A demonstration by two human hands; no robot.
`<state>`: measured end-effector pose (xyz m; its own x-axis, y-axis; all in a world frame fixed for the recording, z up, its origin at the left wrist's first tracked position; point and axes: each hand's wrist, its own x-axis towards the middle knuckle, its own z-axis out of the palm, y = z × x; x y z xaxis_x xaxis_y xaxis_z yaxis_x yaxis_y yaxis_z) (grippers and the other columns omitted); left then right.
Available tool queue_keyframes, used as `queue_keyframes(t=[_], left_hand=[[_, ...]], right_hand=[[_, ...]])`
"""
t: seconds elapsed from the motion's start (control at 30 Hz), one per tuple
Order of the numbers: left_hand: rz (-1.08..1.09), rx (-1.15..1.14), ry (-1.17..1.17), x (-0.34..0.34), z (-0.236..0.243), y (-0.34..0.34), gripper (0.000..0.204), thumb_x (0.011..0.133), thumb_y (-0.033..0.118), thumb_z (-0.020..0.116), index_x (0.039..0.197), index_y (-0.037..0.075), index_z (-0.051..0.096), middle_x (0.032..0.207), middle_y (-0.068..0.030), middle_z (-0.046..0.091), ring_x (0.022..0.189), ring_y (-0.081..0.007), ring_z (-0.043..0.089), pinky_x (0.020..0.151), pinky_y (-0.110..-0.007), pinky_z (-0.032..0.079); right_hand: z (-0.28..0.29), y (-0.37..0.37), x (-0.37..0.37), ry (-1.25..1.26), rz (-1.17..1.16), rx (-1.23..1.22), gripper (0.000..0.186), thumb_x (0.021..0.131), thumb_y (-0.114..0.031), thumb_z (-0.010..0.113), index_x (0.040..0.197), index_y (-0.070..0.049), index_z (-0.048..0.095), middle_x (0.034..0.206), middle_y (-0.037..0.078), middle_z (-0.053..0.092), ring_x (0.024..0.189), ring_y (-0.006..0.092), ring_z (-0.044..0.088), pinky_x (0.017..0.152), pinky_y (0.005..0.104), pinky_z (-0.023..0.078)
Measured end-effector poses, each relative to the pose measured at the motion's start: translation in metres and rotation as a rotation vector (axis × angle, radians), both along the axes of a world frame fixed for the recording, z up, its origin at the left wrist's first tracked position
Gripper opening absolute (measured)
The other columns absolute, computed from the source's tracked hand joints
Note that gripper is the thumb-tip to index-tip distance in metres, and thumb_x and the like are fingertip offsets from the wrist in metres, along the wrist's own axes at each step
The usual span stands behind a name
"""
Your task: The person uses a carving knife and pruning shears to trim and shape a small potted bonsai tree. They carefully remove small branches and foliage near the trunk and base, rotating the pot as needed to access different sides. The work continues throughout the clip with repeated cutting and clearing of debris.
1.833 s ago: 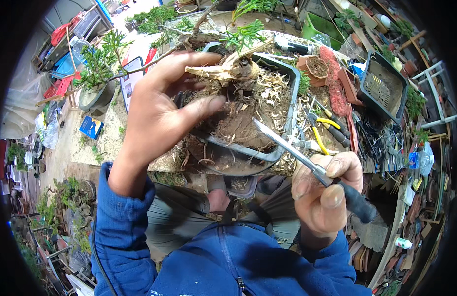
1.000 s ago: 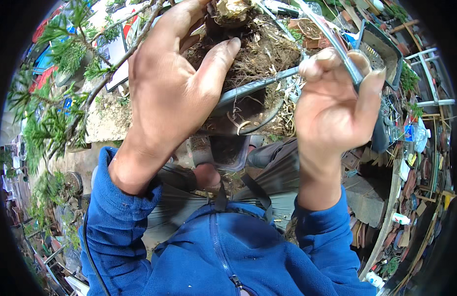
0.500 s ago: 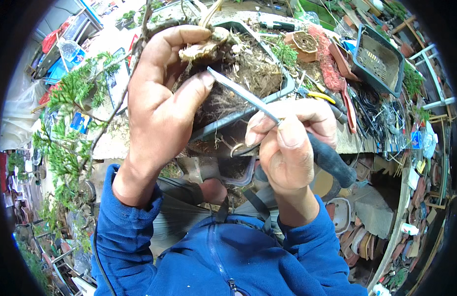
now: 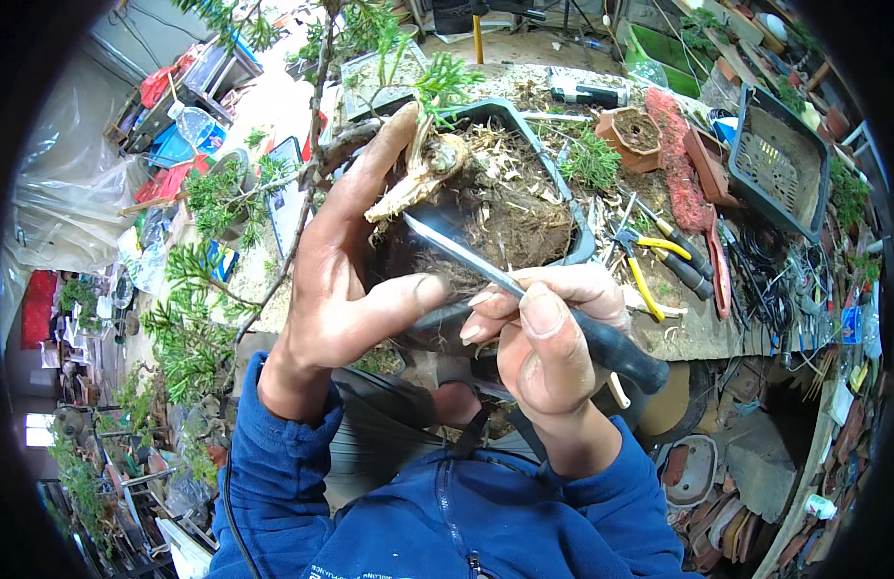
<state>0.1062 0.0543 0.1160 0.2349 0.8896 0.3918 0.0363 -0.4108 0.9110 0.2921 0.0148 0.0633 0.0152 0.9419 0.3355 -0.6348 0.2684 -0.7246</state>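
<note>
My right hand (image 4: 555, 343) grips a narrow-bladed carving tool (image 4: 620, 355) by its dark handle, thumb and fingers pinching the metal shaft. The blade points up and left, its tip just below the pale stripped end of a juniper trunk (image 4: 429, 172). Behind that wood, the fingers of my left hand (image 4: 343, 280) reach up along the trunk and steady it, while the thumb stands apart. How the lower fingers lie is partly hidden. The tree rises from a dark rectangular pot (image 4: 580, 217) filled with soil and roots (image 4: 534, 232), with pale wood chips scattered on top.
Yellow-handled pliers (image 4: 647, 280), a red brush (image 4: 715, 261) and black cables lie right of the pot. Further back are a small clay pot (image 4: 630, 138), an empty plastic tray (image 4: 780, 159) and a dark can (image 4: 589, 92). Juniper branches (image 4: 191, 323) spread at left.
The view has shifted, showing more of the table's far side. My left thumb has moved away from the wood and the tool tip. The right hand still holds the tool at a similar angle.
</note>
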Motion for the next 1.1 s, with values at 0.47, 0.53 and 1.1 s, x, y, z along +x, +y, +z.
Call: queue_keyframes(t=[0.47,0.53,1.1], left_hand=[[-0.057,-0.126,-0.139,0.005,0.007,0.0,0.099,0.091,0.013,0.085,0.167,-0.006,0.026,0.163,-0.0217,0.046,0.149,-0.0276,0.047,0.126,-0.041,0.033],[-0.048,-0.126,-0.121,0.005,0.006,0.0,0.099,0.091,0.015,0.086,0.167,-0.006,0.027,0.163,-0.0213,0.046,0.149,-0.0272,0.047,0.125,-0.04,0.034],[0.032,-0.049,-0.051,0.006,0.002,-0.002,0.094,0.092,0.024,0.087,0.163,-0.008,0.035,0.157,-0.0195,0.054,0.143,-0.0262,0.053,0.122,-0.039,0.038]], right_hand=[[-0.007,0.005,0.004,0.001,0.162,-0.043,0.022,0.1,-0.015,0.07,0.108,0.005,0.074,0.094,0.02,0.078,0.084,0.0258,0.077,0.079,0.0369,0.063],[-0.004,0.004,0.002,0.049,0.162,-0.047,0.02,0.098,-0.011,0.069,0.106,0.006,0.078,0.092,0.019,0.079,0.083,0.0233,0.078,0.08,0.0345,0.063],[-0.006,0.001,-0.004,-0.199,-0.164,0.285,0.016,0.097,-0.003,0.065,0.111,0.003,0.061,0.092,0.027,0.076,0.083,0.032,0.078,0.077,0.0447,0.067]])
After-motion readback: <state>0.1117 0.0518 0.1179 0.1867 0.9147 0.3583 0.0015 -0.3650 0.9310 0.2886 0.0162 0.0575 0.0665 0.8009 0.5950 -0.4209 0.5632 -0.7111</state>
